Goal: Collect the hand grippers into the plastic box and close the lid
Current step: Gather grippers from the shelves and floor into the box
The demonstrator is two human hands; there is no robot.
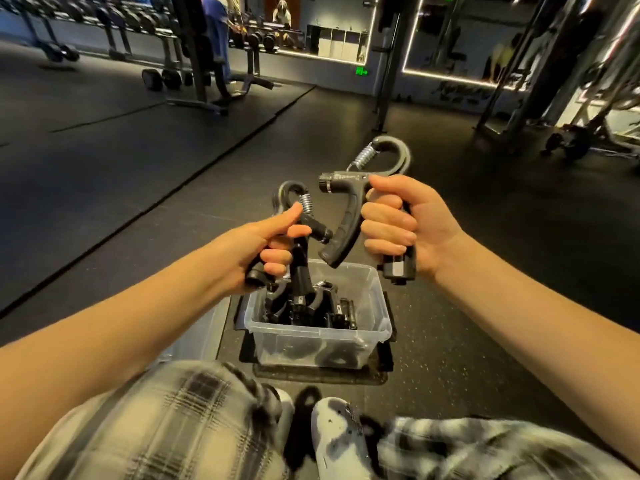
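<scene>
A clear plastic box [372, 299] stands open on the dark gym floor in front of my knees, with several black hand grippers [311, 308] piled inside. My left hand [256, 247] grips a black hand gripper [304, 216] with a steel spring, held above the box's left rear corner. My right hand [405, 226] grips a second, grey-and-black hand gripper [346, 216] by one handle, higher and to the right, over the box's far edge. The translucent lid [201, 336] lies flat on the floor left of the box.
The box sits on a black mat [311, 374]. My legs in plaid trousers and white shoes [332, 434] fill the bottom of the view. Dumbbell racks [104, 15], a bench frame [204, 64] and machines [571, 98] stand far back, where other people are.
</scene>
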